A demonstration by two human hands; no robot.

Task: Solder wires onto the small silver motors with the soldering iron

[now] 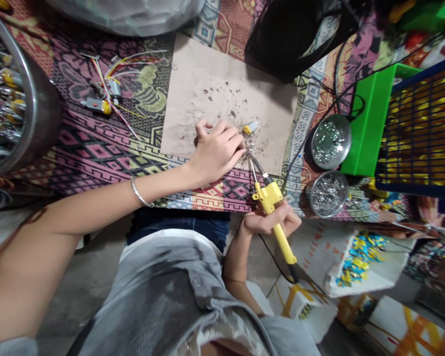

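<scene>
My right hand [272,220] is wrapped round a yellow soldering tool [270,196], its tip pointing up and left onto a sheet of brown board [193,64]. Over the board, my left hand [222,151] has its fingers curled and pinched close to the tool's tip; what they hold is too small to make out. Just beyond those fingertips lies a small grey and yellow motor [250,128], among dark specks scattered on the board. To the left, more motors [96,105] with coloured wires rest on the patterned cloth [96,163].
A metal pot [40,113] full of wired parts stands at the left. On the right are two bowls of small metal pieces [331,141] [327,194], a green box [367,121] and a blue basket [419,128]. A black object [285,39] stands behind the board; cables run across the cloth.
</scene>
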